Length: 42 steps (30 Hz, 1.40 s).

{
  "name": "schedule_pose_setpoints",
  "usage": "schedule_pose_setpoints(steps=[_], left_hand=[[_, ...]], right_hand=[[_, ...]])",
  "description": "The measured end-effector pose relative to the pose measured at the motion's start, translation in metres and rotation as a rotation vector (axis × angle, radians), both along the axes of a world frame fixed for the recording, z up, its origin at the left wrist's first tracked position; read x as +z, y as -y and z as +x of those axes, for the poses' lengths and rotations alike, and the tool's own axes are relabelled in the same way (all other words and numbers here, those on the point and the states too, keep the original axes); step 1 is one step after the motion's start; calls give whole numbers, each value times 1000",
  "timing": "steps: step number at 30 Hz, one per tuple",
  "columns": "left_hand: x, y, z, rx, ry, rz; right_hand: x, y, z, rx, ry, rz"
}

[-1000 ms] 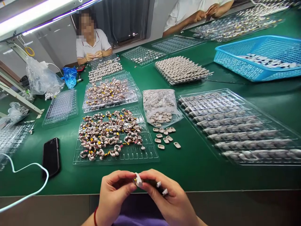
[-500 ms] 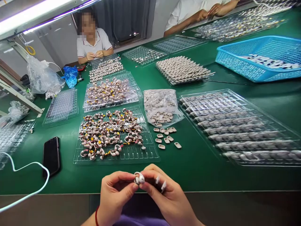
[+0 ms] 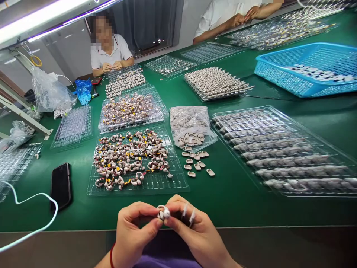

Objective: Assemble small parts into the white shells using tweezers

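Observation:
My left hand (image 3: 132, 232) and my right hand (image 3: 195, 234) meet at the near edge of the green table, both pinching one small white curved earpiece part (image 3: 163, 212). Two more small white pieces (image 3: 188, 214) stick up between my right hand's fingers. Just beyond my hands lies a clear tray (image 3: 156, 182) heaped with similar parts that carry yellow and dark bits. A few loose beige shells (image 3: 196, 163) lie on the table to the right of that tray, below an open plastic bag (image 3: 191, 124) of them.
A black phone (image 3: 60, 185) and a white cable (image 3: 30, 208) lie at the left. A long clear tray (image 3: 281, 149) of filled rows sits at the right, a blue basket (image 3: 304, 70) behind it. Two other people work at the far side, with more trays.
My hands have drifted slightly up and left, and the white part has been turned between my fingertips. The rest of the table is unchanged.

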<state>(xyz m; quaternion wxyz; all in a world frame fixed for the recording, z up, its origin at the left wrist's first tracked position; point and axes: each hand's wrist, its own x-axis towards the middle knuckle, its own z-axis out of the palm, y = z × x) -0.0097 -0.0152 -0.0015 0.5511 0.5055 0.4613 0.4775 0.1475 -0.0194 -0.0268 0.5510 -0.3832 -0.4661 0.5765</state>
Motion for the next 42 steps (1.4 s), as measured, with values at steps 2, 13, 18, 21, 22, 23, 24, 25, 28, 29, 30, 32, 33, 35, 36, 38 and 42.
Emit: schedule_pose_setpoints(steps=[2,13,18,21,22,23,24,25,28,29,30,32,33,35,36,38,42], left_hand=[[1,-1,0,3,-34,8],[5,-4,-2,-5,-116,-23],[8,-3,-3,-8,-172,-19],[8,-2,-4,-10,-156,-16],[8,-2,-5,-10,-142,-17],[7,-2,-5,-11,-126,-19],[7,-2,-5,-11,-112,-22],[6,-2,-5,-9,-98,-26],[5,-3,-4,5,-50,-28],[5,-3,-4,11,-35,-24],[5,-2,-3,17,-22,-21],[4,-2,-2,22,-2,-17],[4,-2,-2,23,4,-14],[3,-1,-1,27,13,0],[3,-1,-1,32,12,16],[1,0,0,46,-3,64],[0,2,1,53,-47,199]], right_hand=[[0,0,0,0,1,-10],[2,-3,-1,21,4,-41],[3,-3,-1,16,20,-52],[4,-4,0,15,7,-70],[4,-4,0,16,1,-77],[4,-5,0,19,-6,-85],[4,-5,0,29,-14,-95],[4,-5,1,39,-23,-106],[4,-5,3,84,-9,-123],[4,-5,5,96,17,-117],[5,-5,6,112,48,-103],[6,-6,9,132,95,-72],[7,-6,10,136,105,-61],[6,-6,11,137,100,-59],[5,-6,11,134,92,-68],[3,-4,8,132,75,-92],[3,1,2,84,31,-108]])
